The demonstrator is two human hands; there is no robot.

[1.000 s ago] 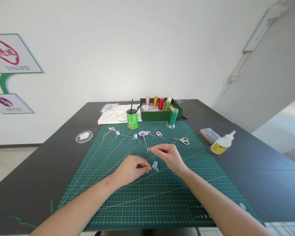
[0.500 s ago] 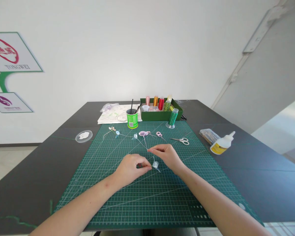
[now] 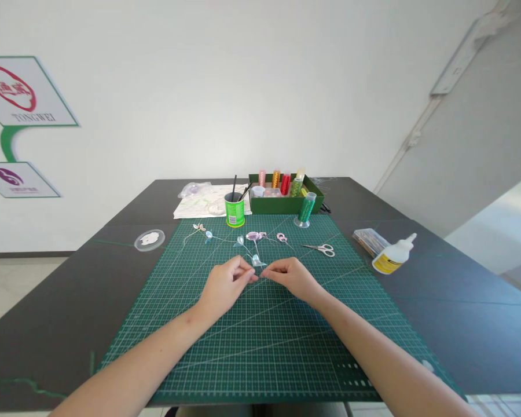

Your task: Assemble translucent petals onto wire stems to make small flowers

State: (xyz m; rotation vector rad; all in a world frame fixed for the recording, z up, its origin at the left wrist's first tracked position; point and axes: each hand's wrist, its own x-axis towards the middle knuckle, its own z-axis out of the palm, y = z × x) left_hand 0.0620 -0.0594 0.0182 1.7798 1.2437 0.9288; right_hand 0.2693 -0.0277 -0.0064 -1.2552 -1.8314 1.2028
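Note:
My left hand (image 3: 226, 282) and my right hand (image 3: 294, 278) meet over the cutting mat, fingertips almost touching. Both are closed in a pinch on the thin stem of a pale blue petal piece (image 3: 256, 261), whose petals stand up just beyond the fingertips. Most of the stem is hidden by the fingers. Past it lie a second pale blue petal piece (image 3: 240, 240), a purple petal piece (image 3: 254, 236), a small purple looped piece (image 3: 281, 237) and a blue petal piece (image 3: 209, 234), each on a thin stem.
White-handled scissors (image 3: 327, 249) lie on the green cutting mat (image 3: 260, 347). Behind stand a green cup (image 3: 235, 211) with dark sticks, a teal thread spool (image 3: 307, 208) and a green box (image 3: 282, 205) of spools. A glue bottle (image 3: 393, 258) is at right, a round lid (image 3: 149, 240) at left.
The pale blue petal piece has swung from below the fingers to beyond them, petals now pointing away. My left hand has shifted up and left; my right hand has moved slightly down.

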